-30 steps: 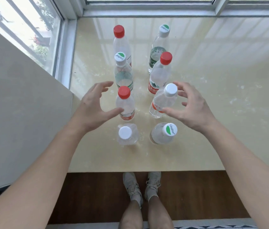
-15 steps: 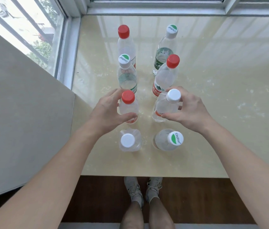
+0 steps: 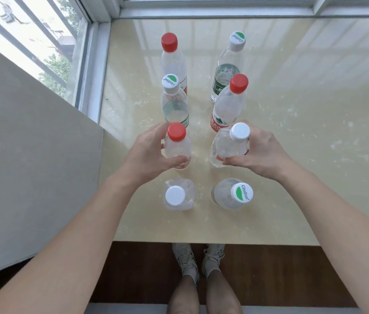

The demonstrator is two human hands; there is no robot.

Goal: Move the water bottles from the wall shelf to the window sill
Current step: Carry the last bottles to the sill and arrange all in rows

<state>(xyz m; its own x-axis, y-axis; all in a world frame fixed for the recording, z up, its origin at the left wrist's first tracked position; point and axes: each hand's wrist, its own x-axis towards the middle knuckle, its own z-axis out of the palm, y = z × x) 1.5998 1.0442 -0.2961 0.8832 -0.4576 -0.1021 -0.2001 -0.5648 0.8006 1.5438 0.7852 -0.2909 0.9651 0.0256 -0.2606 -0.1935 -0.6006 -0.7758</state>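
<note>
Several clear water bottles stand in two rows on the cream window sill [image 3: 292,132]. My left hand [image 3: 149,152] is wrapped around a red-capped bottle [image 3: 177,146] in the left row. My right hand [image 3: 258,152] grips a white-capped bottle [image 3: 230,145] in the right row. Nearest me stand a white-capped bottle [image 3: 177,197] and a green-logo-capped bottle [image 3: 233,194]. Behind my hands stand a green-logo-capped bottle [image 3: 174,100] and a red-capped bottle [image 3: 230,103]. At the back stand another red-capped bottle [image 3: 171,55] and another green-logo-capped bottle [image 3: 228,64]. No wall shelf is in view.
A grey wall panel [image 3: 31,166] borders the sill on the left. Window frames [image 3: 201,10] run along the back and left. The sill's front edge [image 3: 213,242] is above a dark wood floor where my feet [image 3: 199,259] stand.
Both hands were open and apart from the bottles one second ago; they have since closed around the third-row bottles, left on the red-capped one, right on the white-capped one.
</note>
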